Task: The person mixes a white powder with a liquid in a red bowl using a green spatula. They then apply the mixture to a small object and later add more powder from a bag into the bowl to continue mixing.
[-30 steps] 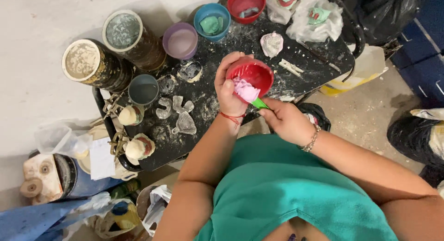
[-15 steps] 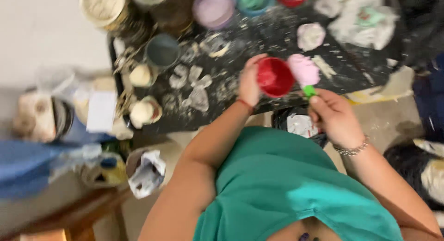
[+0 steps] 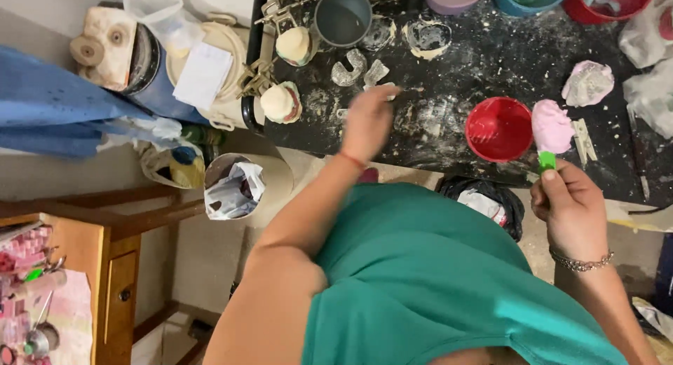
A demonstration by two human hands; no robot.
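My right hand (image 3: 573, 205) grips a green-handled spatula (image 3: 546, 159) loaded with a lump of pink paste (image 3: 552, 126), held just right of a red mixing bowl (image 3: 498, 129) that stands on the black table (image 3: 449, 112). My left hand (image 3: 367, 119), blurred, reaches over the table with fingers apart toward clear impression trays (image 3: 350, 69) lying on the dusty top. It holds nothing that I can see.
Along the table's far edge stand a grey cup (image 3: 341, 16), purple, blue and red bowls, and plaster models in metal frames (image 3: 282, 102). A pale plaster lump (image 3: 587, 83) lies right. A bin with a bag (image 3: 233, 187) and a wooden desk (image 3: 91, 267) are left.
My left hand let go of the red bowl, which now rests on the table, and reached left toward the trays. The spatula with pink paste came out of the bowl. The view swung left.
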